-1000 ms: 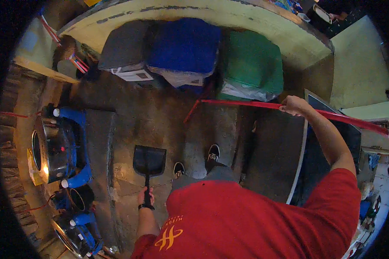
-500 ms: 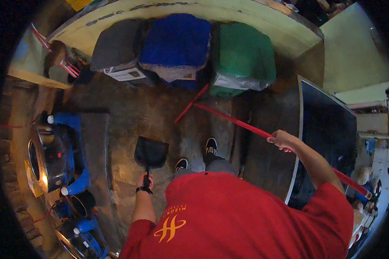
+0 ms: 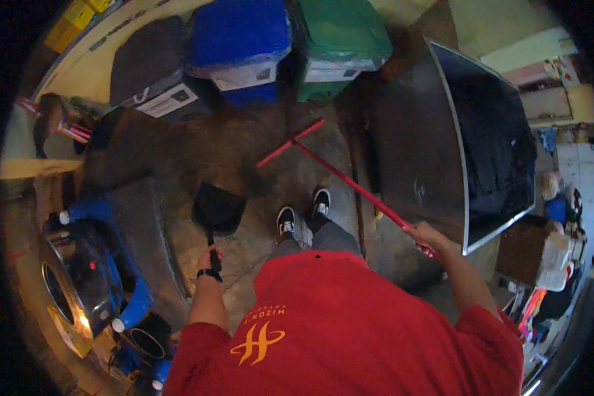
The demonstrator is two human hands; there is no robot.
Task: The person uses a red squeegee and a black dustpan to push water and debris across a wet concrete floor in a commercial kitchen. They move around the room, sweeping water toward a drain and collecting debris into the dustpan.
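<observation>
My left hand (image 3: 210,259) is closed round the handle of a black dustpan (image 3: 218,210), whose broad pan is held out in front of me, left of my shoes. My right hand (image 3: 429,239) grips the red pole of a floor squeegee (image 3: 343,177). The pole slants away to the far left and ends in a straight red crossbar near the middle of the floor. Whether the pan touches the floor I cannot tell.
Grey (image 3: 153,69), blue (image 3: 241,43) and green (image 3: 342,39) bins line the far wall. At right stands a large dark panel with a pale frame (image 3: 464,191). Metal pots (image 3: 79,284) on blue supports are at left. Dark concrete floor (image 3: 244,138) lies between.
The bins and the dark panel have shifted in the view as my head moved. Both hands keep hold of the dustpan and the squeegee. My left shoe has come forward beside the right.
</observation>
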